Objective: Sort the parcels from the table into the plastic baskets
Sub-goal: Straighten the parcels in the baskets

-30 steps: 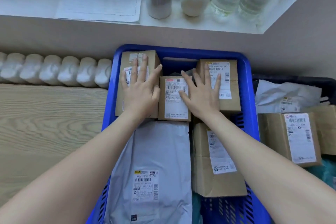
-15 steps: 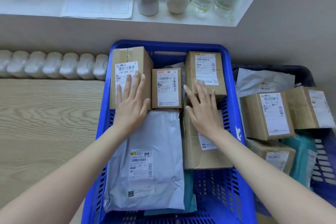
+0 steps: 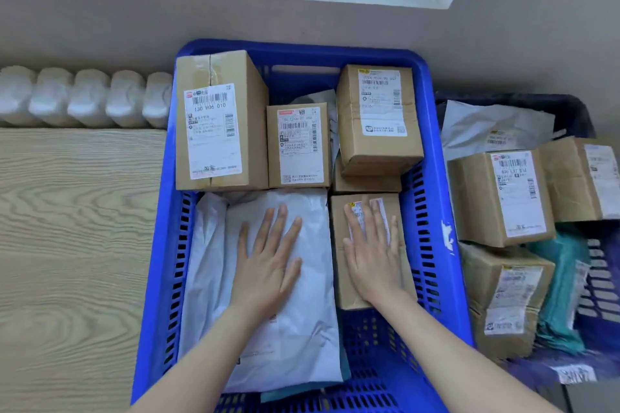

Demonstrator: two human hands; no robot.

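Fingers (image 3: 273,228) of the left hand (image 3: 268,265) lie straight and slightly spread, flat on a white poly mailer (image 3: 302,329); those of the right hand (image 3: 372,255) lie just as flat on a cardboard box (image 3: 342,292) beside it; neither hand grips anything. Both parcels lie inside the blue plastic basket (image 3: 302,49), with three more labelled boxes across its far end: a tall box (image 3: 218,124) at the left wall, a small box (image 3: 298,144) touching it, and a back-right box (image 3: 379,117).

That back-right box looks like the weak spot; it sits tilted on another box below it, so a nudge from the box under the right palm could probably tip it towards the middle. The mailer is slick and soft; hard pressing might crush what is inside, or slide it over the teal packet showing under its near edge.

Room is tight; the row of boxes leaves only a narrow gap at the far wall, and the mailer fills the left side. Bare basket floor (image 3: 375,342) shows in the near right corner. The dark basket (image 3: 583,117) just to the right is heaped with boxes (image 3: 500,198) at or above its rim; more added there could spill. The wooden table (image 3: 77,228) edge runs along the blue basket's left wall.
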